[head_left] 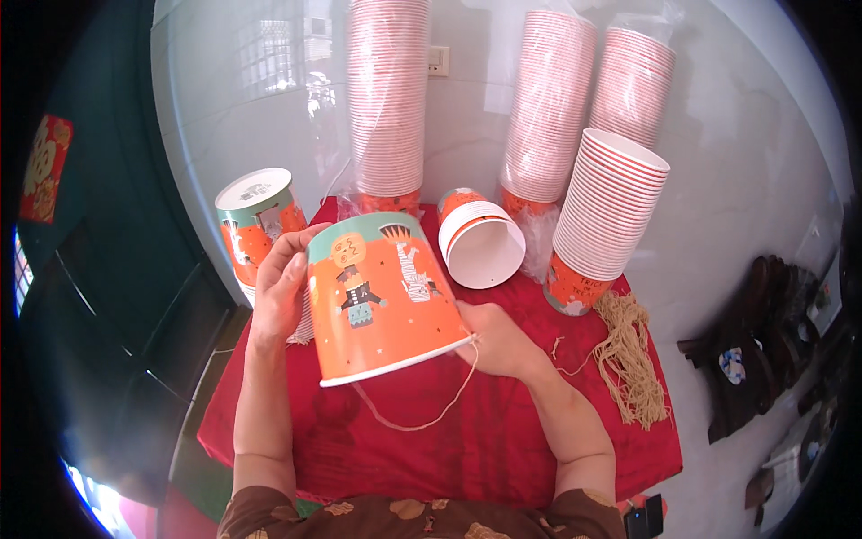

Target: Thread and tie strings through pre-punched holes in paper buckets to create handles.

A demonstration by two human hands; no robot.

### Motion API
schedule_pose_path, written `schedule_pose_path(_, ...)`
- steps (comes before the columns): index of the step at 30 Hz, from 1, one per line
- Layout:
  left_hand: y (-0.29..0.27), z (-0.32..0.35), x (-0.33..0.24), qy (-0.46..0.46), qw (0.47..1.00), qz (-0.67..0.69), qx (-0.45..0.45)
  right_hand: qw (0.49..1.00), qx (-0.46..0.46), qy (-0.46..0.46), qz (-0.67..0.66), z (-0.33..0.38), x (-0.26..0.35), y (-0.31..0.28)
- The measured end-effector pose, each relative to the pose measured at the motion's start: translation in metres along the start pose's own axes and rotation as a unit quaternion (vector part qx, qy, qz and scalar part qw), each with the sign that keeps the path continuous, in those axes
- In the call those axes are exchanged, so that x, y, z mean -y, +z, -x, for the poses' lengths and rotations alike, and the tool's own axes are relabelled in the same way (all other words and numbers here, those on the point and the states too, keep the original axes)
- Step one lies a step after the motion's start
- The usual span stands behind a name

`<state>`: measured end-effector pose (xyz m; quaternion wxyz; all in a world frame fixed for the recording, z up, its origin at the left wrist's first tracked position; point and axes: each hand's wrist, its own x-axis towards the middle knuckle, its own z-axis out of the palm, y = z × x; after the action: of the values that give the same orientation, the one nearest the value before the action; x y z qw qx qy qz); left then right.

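Between my hands is a large orange paper bucket (382, 296) with a green band and cartoon figures, tilted so its white rim faces down and toward me. My left hand (285, 283) is closed around its left side near the green end. My right hand (494, 337) grips the rim at the right, its fingertips partly hidden behind the bucket. A thin cord (422, 427) hangs in a loop below the rim, with one end at the right side beside my right hand. Where its other end meets the bucket is hard to see.
A red cloth (431, 458) covers the table. At the back stand tall wrapped stacks of buckets (388, 99); an unwrapped stack (611, 207) is at right. Some buckets (485, 251) lie sideways in the middle. Upside-down buckets (256, 211) stand left. A cord bundle (633, 359) hangs near the right edge.
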<state>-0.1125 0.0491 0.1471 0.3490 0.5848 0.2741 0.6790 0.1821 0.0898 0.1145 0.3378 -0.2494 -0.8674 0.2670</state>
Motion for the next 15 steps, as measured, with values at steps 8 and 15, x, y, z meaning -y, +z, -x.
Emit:
schedule_pose_path(8, 0.019, 0.009, 0.002, -0.091, 0.988, -0.123, 0.008, 0.945, -0.22, -0.056, 0.234, -0.007, -0.003, 0.005)
schedule_pose_path(15, 0.052, 0.018, 0.005, -0.046, 0.994, -0.094, 0.024, 0.865, -0.269, -0.112, 0.408, -0.009, -0.008, 0.023)
